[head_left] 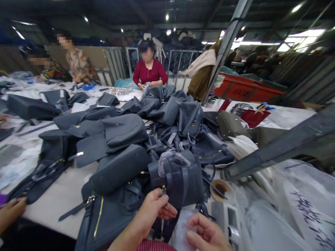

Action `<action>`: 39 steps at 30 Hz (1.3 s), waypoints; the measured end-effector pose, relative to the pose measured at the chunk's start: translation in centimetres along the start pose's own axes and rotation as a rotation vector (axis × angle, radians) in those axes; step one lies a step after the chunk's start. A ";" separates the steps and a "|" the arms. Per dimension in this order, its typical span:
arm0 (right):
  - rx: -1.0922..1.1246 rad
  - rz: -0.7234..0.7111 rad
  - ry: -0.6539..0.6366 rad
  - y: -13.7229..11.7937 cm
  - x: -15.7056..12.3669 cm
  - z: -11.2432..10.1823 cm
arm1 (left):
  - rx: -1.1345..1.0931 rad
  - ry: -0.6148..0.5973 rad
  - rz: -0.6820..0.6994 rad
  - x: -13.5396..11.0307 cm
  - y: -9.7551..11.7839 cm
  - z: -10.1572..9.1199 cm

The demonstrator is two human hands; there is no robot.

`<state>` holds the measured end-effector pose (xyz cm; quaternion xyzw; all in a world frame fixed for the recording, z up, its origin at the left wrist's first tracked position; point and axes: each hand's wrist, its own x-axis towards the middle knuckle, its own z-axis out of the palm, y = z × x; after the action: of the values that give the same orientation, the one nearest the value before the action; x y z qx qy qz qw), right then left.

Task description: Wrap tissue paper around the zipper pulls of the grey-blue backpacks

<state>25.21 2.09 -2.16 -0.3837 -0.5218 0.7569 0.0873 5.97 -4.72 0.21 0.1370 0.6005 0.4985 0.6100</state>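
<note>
A dark blue leather bag (192, 181) sits right in front of me, its handle (174, 158) wrapped in clear plastic. My left hand (155, 205) is at its front, thumb and forefinger pinched on a small leather tab that hangs from gold hardware (164, 188). Close to my lap, my right hand (206, 232) has its fingers closed on a piece of translucent plastic film (184, 226). Left of my hands lies another blue bag with a gold zipper (98, 216).
More blue bags (125, 130) are heaped over the white table (62, 195). A co-worker's hand (13, 212) touches a bag at far left; a person in red (150, 71) sits opposite. A slanted metal post (282, 146), a cup of brown liquid (220, 190) and plastic bags (277, 212) are on the right.
</note>
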 end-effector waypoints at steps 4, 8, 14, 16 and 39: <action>-0.244 -0.057 -0.043 -0.3 2.2 3.1 | 0.012 0.086 0.062 -0.4 -0.7 -0.3; -0.495 -0.119 -0.043 0.0 3.3 4.5 | 0.039 0.148 0.124 -0.6 -1.5 -0.6; -0.504 -0.165 0.091 -1.0 3.9 5.3 | -0.034 0.189 0.147 -0.9 -2.1 -0.6; -0.401 -0.122 0.126 -1.6 4.0 5.4 | -0.105 0.177 0.109 -1.0 -2.3 -0.6; 0.084 0.001 0.119 -1.2 3.7 4.3 | -0.070 0.398 0.165 -0.7 -3.8 -0.2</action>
<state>19.42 1.46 -2.26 -0.4243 -0.4832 0.7540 0.1340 7.65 -7.09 -2.34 0.0636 0.6782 0.5845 0.4410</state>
